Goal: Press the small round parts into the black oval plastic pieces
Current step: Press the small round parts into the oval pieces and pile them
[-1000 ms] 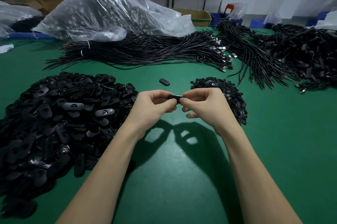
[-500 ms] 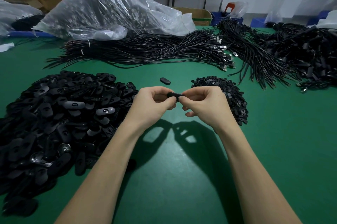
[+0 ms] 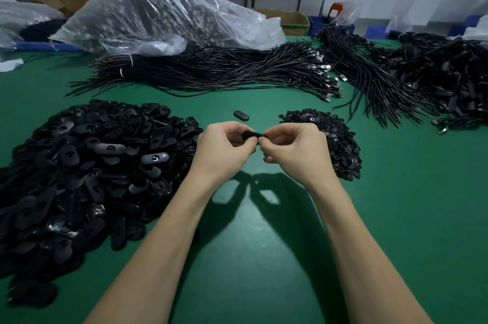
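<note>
My left hand (image 3: 224,151) and right hand (image 3: 295,151) both pinch one black oval piece (image 3: 252,135) between curled fingertips above the green table (image 3: 264,257). Heaped ovals (image 3: 87,165) lie left, small round parts (image 3: 340,144) right.

Two bare forearms, no sleeves in view; left hand (image 3: 224,148) and right hand (image 3: 295,151) bare, with no gloves, rings or watch.

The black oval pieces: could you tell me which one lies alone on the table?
The single oval piece on the green table beyond both hands, between the two heaps; the rest are piled or held.
</note>
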The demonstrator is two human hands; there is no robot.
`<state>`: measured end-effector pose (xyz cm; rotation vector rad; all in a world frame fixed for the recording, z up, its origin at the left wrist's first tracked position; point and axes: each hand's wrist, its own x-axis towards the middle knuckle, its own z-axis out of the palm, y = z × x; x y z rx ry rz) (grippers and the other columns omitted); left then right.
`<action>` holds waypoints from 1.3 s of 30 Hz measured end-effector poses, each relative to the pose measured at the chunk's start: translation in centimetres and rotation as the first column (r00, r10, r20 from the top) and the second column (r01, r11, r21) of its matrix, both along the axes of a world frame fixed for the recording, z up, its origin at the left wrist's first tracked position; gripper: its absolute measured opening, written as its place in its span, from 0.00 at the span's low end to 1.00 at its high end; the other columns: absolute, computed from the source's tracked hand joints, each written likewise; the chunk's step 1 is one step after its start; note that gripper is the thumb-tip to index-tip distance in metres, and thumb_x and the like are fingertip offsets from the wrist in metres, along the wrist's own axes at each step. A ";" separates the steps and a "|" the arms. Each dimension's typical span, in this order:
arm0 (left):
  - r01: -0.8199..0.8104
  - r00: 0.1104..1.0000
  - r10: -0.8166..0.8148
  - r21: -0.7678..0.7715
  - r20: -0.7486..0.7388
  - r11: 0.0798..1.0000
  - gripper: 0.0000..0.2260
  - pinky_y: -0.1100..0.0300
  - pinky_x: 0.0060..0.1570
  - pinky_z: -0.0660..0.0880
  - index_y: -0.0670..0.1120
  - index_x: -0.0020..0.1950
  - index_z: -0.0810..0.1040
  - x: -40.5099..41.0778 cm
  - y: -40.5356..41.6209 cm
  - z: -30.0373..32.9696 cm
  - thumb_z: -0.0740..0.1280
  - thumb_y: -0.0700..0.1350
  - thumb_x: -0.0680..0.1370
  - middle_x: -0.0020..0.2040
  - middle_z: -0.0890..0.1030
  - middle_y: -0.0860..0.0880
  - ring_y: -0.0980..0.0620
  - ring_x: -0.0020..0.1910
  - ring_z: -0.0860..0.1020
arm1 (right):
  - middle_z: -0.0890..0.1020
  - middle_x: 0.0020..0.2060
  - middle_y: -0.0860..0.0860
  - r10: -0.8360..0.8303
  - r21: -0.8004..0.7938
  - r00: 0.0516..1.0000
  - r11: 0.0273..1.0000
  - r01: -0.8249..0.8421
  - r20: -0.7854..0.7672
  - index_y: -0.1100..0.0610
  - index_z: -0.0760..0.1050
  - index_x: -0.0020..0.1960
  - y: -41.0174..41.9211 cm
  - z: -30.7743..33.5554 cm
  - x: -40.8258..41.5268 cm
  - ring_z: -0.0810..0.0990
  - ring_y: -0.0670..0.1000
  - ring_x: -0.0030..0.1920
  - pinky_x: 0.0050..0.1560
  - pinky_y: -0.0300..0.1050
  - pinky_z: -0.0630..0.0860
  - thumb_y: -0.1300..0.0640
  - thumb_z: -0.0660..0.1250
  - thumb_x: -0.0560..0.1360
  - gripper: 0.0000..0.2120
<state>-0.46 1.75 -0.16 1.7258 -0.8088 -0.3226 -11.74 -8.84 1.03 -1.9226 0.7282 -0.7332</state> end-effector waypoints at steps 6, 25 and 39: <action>0.003 0.999 -0.004 -0.034 -0.035 0.999 0.05 0.55 0.51 0.82 0.52 0.44 0.85 0.1 0.0 -0.2 0.73 0.42 0.76 0.37 0.87 0.52 0.55 0.40 0.86 | 0.87 0.33 0.49 0.071 0.056 0.997 0.996 -0.072 0.012 0.52 0.84 0.43 -0.6 0.1 -0.2 0.87 0.48 0.33 0.39 0.42 0.85 0.63 0.74 0.76 0.07; -0.092 0.996 0.089 0.161 0.022 0.983 0.02 0.66 0.38 0.79 0.53 0.47 0.80 1.7 -0.1 -2.8 0.69 0.47 0.79 0.42 0.85 0.54 0.55 0.44 0.84 | 0.84 0.44 0.43 -0.207 -0.217 0.958 0.962 0.164 -0.197 0.47 0.84 0.51 -1.7 -2.2 1.6 0.83 0.46 0.46 0.52 0.49 0.81 0.51 0.76 0.72 0.08; -0.036 0.999 0.035 0.210 0.008 0.977 0.04 0.59 0.46 0.76 0.53 0.48 0.80 1.7 0.0 -2.3 0.69 0.52 0.78 0.43 0.84 0.54 0.56 0.46 0.81 | 0.84 0.52 0.55 -0.229 -0.354 0.852 0.933 0.055 -0.471 0.56 0.82 0.56 -5.3 -1.2 12.0 0.80 0.57 0.47 0.45 0.46 0.72 0.51 0.74 0.75 0.13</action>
